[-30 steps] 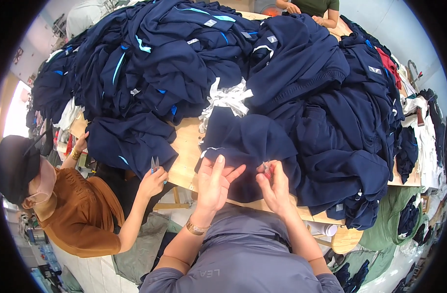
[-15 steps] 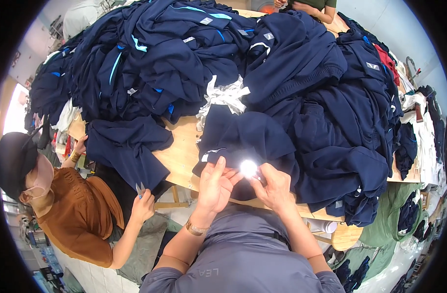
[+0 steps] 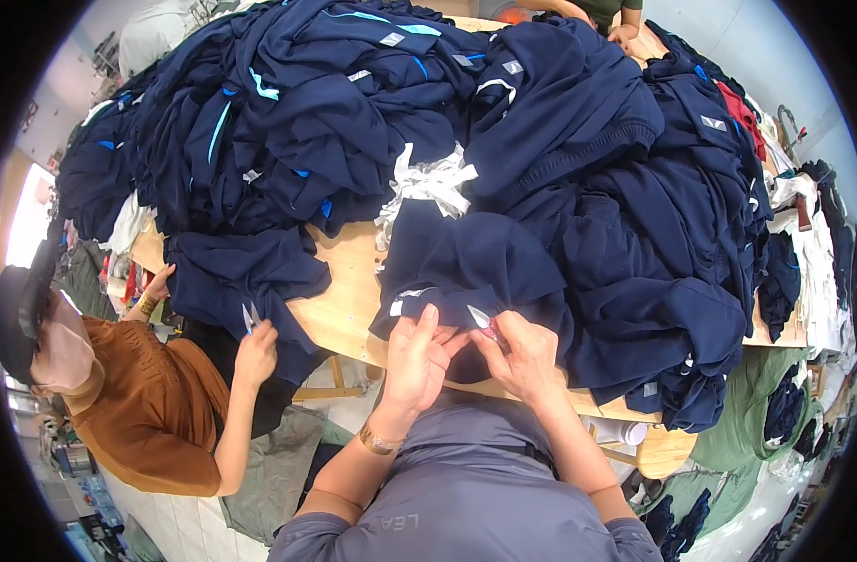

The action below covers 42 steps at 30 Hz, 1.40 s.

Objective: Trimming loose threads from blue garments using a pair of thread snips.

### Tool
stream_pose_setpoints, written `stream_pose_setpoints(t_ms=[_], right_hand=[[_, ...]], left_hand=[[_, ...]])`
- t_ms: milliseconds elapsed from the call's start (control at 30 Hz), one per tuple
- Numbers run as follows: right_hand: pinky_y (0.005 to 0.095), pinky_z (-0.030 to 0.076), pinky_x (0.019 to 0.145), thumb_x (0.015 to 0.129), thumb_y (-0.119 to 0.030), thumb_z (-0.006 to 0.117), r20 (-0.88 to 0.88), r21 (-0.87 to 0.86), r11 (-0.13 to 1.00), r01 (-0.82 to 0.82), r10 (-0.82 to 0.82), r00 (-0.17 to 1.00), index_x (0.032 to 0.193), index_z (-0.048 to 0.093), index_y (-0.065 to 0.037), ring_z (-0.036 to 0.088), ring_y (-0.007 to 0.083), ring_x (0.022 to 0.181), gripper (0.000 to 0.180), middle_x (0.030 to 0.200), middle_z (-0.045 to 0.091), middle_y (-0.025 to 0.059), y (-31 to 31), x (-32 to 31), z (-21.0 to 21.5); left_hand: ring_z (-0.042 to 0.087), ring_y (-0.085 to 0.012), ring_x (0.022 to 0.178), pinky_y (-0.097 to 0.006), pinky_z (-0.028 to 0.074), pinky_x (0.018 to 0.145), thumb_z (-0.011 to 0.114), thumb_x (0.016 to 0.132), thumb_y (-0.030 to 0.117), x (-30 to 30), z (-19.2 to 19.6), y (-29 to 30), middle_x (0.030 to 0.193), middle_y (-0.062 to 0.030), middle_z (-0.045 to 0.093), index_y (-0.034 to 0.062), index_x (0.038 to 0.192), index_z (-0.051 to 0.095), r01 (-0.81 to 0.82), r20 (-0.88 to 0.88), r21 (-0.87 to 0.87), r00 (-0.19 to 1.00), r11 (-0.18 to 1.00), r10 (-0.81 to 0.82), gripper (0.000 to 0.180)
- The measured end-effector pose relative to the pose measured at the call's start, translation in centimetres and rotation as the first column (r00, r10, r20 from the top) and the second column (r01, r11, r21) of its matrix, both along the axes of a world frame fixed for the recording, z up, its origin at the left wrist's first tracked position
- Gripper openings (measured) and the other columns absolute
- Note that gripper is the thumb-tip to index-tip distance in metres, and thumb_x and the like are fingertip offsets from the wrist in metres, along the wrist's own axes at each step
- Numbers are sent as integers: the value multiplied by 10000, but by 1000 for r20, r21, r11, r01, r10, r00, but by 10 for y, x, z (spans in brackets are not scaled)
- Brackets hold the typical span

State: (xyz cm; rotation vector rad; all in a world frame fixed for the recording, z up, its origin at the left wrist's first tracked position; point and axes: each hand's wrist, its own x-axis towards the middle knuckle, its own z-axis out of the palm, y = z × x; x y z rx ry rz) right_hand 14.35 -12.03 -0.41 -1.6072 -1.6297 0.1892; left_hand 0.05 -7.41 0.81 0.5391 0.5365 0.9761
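Note:
A navy garment (image 3: pixel 480 253) lies in front of me at the table's near edge, with a small white label (image 3: pixel 398 305) on its lower left part. My left hand (image 3: pixel 413 367) pinches the near edge of this cloth, thumb pointing up. Close beside it, my right hand (image 3: pixel 525 356) is closed round a small pair of thread snips (image 3: pixel 481 319). Their pointed metal blades face up and left over the cloth, and a bit of reddish handle shows between my fingers. Any thread between the hands is too small to make out.
Heaped navy garments (image 3: pixel 288 122) cover the far side, and more (image 3: pixel 663 244) lie right. White strips (image 3: pixel 430 183) sit beyond my cloth on the wooden table (image 3: pixel 344 281). A co-worker (image 3: pixel 152 403) with scissors works at left; another person's arm (image 3: pixel 625 28) is at the far edge.
The bright glare on the snips in my right hand is gone, so the blades show. My hands have barely moved. The left co-worker's scissors have moved up onto their navy cloth.

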Motion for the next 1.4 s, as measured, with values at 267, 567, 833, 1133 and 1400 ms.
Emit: stream_pose_setpoints(t_ms=[267,567,833,1133,1400], right_hand=[[310,382,447,802,-267,675,-274,-41,998,56,-65,960,772,486,-30,475,268,447,304,572,490,109,-2,1,-5],[152,329,488,735,-18,713,-548,-20,997,-74,51,835,1116,493,-49,385,16,519,441,604,443,-63,4,-4,11],[176,327,515,885,-90,555,-753,-104,984,-148,19,658,841,563,-29,434,46,547,75,634,500,-31,14,23,-5],[175,409,647,943,-238,480,-989,-2,941,-339,48,139,993,580,-22,544,48,704,243,811,581,-19,10,37,11],[192,439,641,918,-206,534,-998,-54,996,-76,-52,31,884,600,-43,580,62,695,180,779,614,-10,8,54,0]], left_hand=[[577,-255,1033,-414,467,914,435,962,219,-3,0,2,1110,-175,585,-25,1071,522,-16,-15,-16,1000,1000,16,282],[594,-264,1016,-450,487,884,386,976,232,-6,-3,-1,1061,-154,615,35,1105,505,49,-5,-64,999,997,-49,264],[639,-193,810,-289,486,776,435,961,256,-13,3,7,821,-114,659,23,1041,587,145,-504,250,864,957,1,289],[447,-356,1168,-390,375,967,698,759,189,-1,-6,27,1235,-203,490,49,1246,487,463,-714,695,539,550,447,549],[505,-21,788,-177,411,712,569,901,137,-4,-22,34,888,27,624,-22,967,633,354,-421,272,880,895,-220,184]])
